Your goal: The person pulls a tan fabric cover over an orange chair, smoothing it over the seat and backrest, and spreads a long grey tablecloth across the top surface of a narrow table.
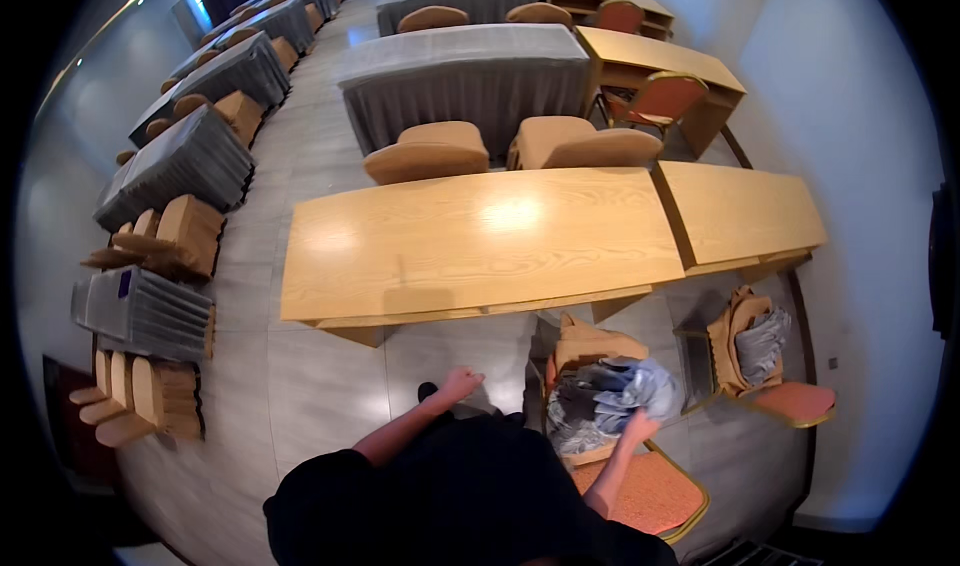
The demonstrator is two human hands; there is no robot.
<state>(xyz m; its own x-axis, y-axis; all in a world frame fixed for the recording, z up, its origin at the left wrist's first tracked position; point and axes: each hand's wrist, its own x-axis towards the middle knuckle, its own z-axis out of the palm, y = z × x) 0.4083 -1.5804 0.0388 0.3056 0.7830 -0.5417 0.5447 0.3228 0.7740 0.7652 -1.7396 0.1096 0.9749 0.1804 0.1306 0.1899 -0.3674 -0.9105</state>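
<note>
My right hand (640,426) grips a bundle of grey-blue cloth (643,393) at its lower edge. Under and beside the bundle lie darker and silvery grey cloths (576,413) on a chair, with tan fabric (592,344) behind them. The chair's red back with a gold frame (645,491) is below my right forearm. My left hand (463,382) is held over the floor, left of the chair, its fingers curled with nothing visible in them. A bare wooden table (480,243) stands in front of me.
Another wooden table (742,213) adjoins on the right. Near the wall, a second red chair (796,403) holds tan covers (731,341) and grey cloth (763,344). Ahead are grey-skirted tables (465,55) and tan-covered chairs (442,149). More covered tables (176,161) and chairs (169,397) line the left.
</note>
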